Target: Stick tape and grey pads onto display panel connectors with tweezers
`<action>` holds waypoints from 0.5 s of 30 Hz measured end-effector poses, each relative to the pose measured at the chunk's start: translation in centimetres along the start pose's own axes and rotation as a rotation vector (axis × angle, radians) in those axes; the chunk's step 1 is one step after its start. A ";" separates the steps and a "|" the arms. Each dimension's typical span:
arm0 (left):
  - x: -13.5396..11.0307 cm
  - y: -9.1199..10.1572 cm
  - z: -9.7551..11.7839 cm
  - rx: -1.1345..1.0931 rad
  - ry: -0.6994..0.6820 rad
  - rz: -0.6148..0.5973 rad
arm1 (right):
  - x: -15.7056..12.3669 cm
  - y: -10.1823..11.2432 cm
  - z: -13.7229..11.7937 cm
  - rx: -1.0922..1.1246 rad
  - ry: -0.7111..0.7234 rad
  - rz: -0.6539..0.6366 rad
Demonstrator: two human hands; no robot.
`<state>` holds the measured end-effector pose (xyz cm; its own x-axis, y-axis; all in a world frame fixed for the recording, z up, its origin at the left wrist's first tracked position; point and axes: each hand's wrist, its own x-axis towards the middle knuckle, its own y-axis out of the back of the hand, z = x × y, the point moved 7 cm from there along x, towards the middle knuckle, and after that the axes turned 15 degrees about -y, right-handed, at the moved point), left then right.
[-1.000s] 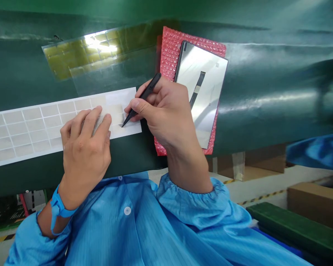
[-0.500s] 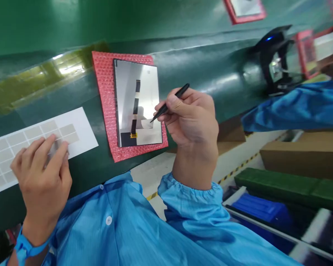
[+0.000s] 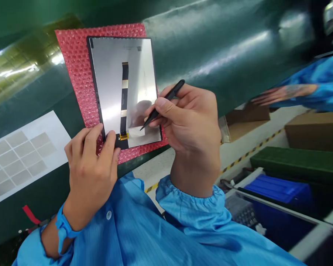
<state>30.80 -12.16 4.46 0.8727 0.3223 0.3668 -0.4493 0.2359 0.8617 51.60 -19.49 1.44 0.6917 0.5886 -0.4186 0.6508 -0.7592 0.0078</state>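
A silver display panel with a black flex strip lies on a red bubble-wrap sheet on the green conveyor belt. My right hand pinches black tweezers, whose tip hovers over the panel's lower right part with a pale sticker piece at it. My left hand rests its curled fingertips on the panel's lower left corner, beside the gold connector.
A white sheet of grey stickers lies at the left on the belt, and a yellowish film sheet lies behind it. Another person's blue sleeve and hand reach in at the right. Cardboard boxes and a blue bin sit below.
My right hand carried the tweezers from the sticker sheet to the panel. My left hand left the sticker sheet and now presses the panel's corner. The view swung to the right.
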 end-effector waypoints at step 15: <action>0.1 0.0 0.5 0.019 -0.049 -0.012 | -0.1 0.0 -0.3 0.037 0.013 0.030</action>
<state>30.95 -12.64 4.66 0.8866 0.2741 0.3726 -0.4353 0.2218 0.8726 51.61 -19.45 1.72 0.7150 0.5686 -0.4068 0.6177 -0.7863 -0.0133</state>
